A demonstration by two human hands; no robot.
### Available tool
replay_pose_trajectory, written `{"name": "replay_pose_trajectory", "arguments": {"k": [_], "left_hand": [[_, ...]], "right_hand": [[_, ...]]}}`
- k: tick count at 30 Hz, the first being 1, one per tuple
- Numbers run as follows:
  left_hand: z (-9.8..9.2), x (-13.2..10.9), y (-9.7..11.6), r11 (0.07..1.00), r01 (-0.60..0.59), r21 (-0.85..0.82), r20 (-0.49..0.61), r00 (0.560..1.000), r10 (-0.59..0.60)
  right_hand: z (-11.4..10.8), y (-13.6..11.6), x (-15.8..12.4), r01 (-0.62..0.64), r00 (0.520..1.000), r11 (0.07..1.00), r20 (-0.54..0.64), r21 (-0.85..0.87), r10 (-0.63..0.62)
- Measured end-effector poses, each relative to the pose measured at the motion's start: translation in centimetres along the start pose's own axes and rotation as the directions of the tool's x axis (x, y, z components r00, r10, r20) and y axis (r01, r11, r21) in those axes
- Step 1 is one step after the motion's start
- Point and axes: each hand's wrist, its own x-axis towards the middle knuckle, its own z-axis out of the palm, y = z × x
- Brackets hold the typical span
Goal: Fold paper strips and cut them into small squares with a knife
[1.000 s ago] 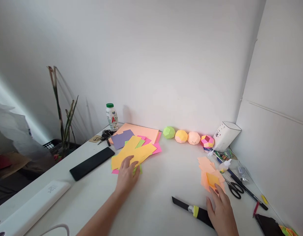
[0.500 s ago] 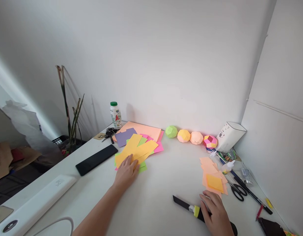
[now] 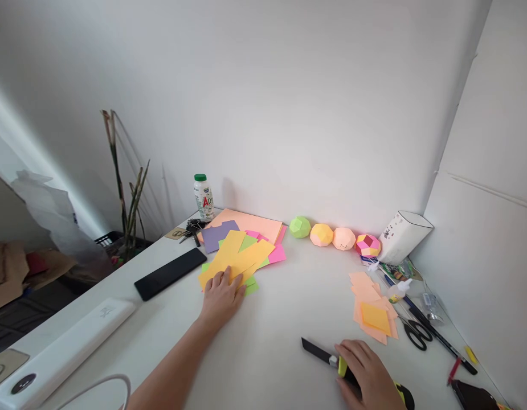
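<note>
My left hand (image 3: 220,296) lies on the near end of the yellow paper strips (image 3: 241,256), its fingers stretched over them. Under these strips are green, pink and purple paper pieces (image 3: 218,234), partly covered. At the lower right, my right hand (image 3: 370,373) has its fingers round the black and yellow handle of a box cutter (image 3: 318,350). The cutter lies on the table with its dark blade out, pointing left. Beyond my right hand is a pile of peach paper pieces (image 3: 366,287) with a yellow square (image 3: 375,318) on top.
Several folded paper balls (image 3: 322,234) line the wall beside a white paper holder (image 3: 402,236). Scissors (image 3: 417,335), a glue bottle (image 3: 399,290) and pens lie at right. A phone (image 3: 171,273), keys, a white bottle (image 3: 204,197) and a long white device (image 3: 66,353) are at left.
My right hand has moved left and down onto the box cutter's handle, and its fingers have closed round it. My left hand stays on the yellow strips. The view has shifted slightly.
</note>
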Motion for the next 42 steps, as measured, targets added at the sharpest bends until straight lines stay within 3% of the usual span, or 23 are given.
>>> {"name": "replay_pose_trajectory", "arguments": {"k": [6,11,15,17,20,22,24,27,30,32,34,36,39,42], "left_hand": [[0.7,0.0,0.1,1.0,0.015,-0.013,-0.027,1.0,-0.015],[1.2,-0.1,0.1,0.999,0.03,-0.031,-0.06,0.998,-0.032],[1.4,0.2,0.4,0.992,0.075,-0.099,-0.181,0.979,-0.092],[1.1,0.2,0.9,0.987,0.043,-0.152,-0.272,0.959,-0.083],[0.1,-0.3,2.1,0.97,-0.143,-0.196,-0.359,0.931,0.064],[-0.8,-1.2,3.4,0.917,-0.336,-0.215,-0.374,0.896,0.241],[-1.7,-2.5,4.9,0.81,-0.534,-0.241,-0.34,0.829,0.445],[-3.0,-4.8,7.2,0.548,-0.76,-0.35,-0.27,0.642,0.718],[-4.0,-6.8,9.2,0.316,-0.819,-0.479,-0.209,0.456,0.865],[-4.5,-7.7,10.0,0.248,-0.795,-0.553,-0.161,0.394,0.905],[-4.7,-8.1,10.4,0.219,-0.766,-0.604,-0.14,0.373,0.917],[-4.8,-8.3,10.5,0.203,-0.75,-0.63,-0.153,0.377,0.914],[-4.9,-8.3,10.4,0.169,-0.734,-0.658,-0.2,0.387,0.9],[-5.1,-8.3,10.3,0.143,-0.722,-0.677,-0.227,0.39,0.893]], "right_hand": [[0.5,-0.1,-0.3,-0.008,0.999,0.998,-0.051,-0.058,0.005],[0.0,0.7,0.1,-0.159,0.984,0.987,-0.083,-0.002,0.158],[-0.3,2.8,-0.7,-0.295,0.932,0.951,-0.246,-0.089,0.266],[-0.1,4.0,-1.5,-0.385,0.895,0.914,-0.296,-0.132,0.334],[0.5,5.6,-2.3,-0.489,0.855,0.857,-0.284,-0.161,0.435],[0.8,6.0,-2.4,-0.518,0.843,0.839,-0.267,-0.169,0.466],[0.8,5.4,-1.8,-0.497,0.852,0.856,-0.267,-0.14,0.451],[0.1,2.8,-0.6,-0.395,0.882,0.913,-0.237,0.1,0.408],[-0.8,-1.0,0.4,-0.457,0.855,0.744,0.009,0.488,0.519],[-1.3,-3.1,0.7,-0.482,0.828,0.557,0.143,0.677,0.542],[-1.7,-4.4,1.0,-0.485,0.802,0.409,0.207,0.773,0.56],[-1.8,-5.1,1.2,-0.473,0.797,0.337,0.232,0.814,0.558],[-1.6,-5.3,1.4,-0.48,0.802,0.338,0.248,0.81,0.543],[-1.1,-5.5,1.3,-0.534,0.813,0.43,0.302,0.728,0.498]]}}
